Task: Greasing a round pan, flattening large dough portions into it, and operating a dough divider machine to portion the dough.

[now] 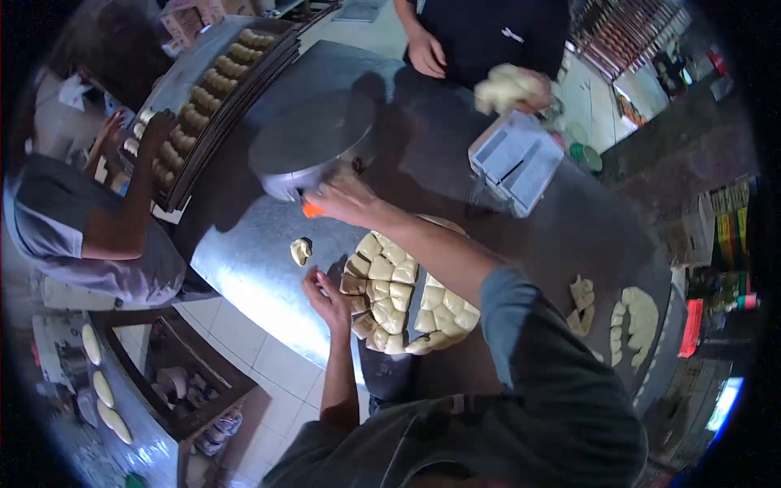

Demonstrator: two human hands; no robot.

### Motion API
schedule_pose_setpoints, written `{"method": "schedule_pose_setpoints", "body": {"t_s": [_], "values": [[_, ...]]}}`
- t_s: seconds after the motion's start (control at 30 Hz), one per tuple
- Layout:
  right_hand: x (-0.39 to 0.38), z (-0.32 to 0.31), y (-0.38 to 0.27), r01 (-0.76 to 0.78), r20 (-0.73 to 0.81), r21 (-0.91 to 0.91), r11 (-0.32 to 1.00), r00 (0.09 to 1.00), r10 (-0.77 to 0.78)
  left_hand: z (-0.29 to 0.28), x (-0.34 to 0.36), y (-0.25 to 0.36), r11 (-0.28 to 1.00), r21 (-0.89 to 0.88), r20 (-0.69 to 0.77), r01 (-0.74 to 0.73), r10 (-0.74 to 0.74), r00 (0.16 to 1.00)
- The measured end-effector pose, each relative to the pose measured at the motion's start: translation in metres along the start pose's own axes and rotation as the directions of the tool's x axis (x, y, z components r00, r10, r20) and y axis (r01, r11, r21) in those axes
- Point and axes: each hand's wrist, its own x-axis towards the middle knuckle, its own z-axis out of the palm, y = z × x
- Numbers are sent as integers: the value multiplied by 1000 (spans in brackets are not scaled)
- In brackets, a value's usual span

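My right hand [346, 199] reaches across the worktable with its fingers closed on an orange object [311, 209]; only a small orange end shows, so its kind is unclear. Just beyond this hand is a wide, dark round pan [313, 134] on a grey base, like a table scale. My left hand [328, 299] is open, fingers apart, by the left edge of a round of cut dough [378, 289]. The dough lies in several pale chunks, partly covered by my right forearm. A single small dough piece [301, 251] sits apart, above my left hand.
Across the table a person holds a blurred lump of dough [512, 88] near a grey metal box [517, 163]. At left another person touches a tray of shaped dough [195, 118]. More dough [639, 321] lies at right; dough loaves [104, 389] rest on a lower-left bench.
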Motion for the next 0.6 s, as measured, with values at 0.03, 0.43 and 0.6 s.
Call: {"method": "schedule_pose_setpoints", "body": {"t_s": [0.03, 0.43, 0.6], "values": [[-16, 15, 2, 30, 37, 16, 999, 999, -30, -9, -10, -3, 998, 66, 53, 8, -11, 999], [-63, 95, -10, -118, -131, 250, 961, 979, 154, -25, -42, -39, 938, 266, 233, -222, 161, 959], [-54, 93, -3, -137, 79, 238, 962, 990, 121, -20, -40, -36, 906, 335, 245, -258, 180, 953]]}}
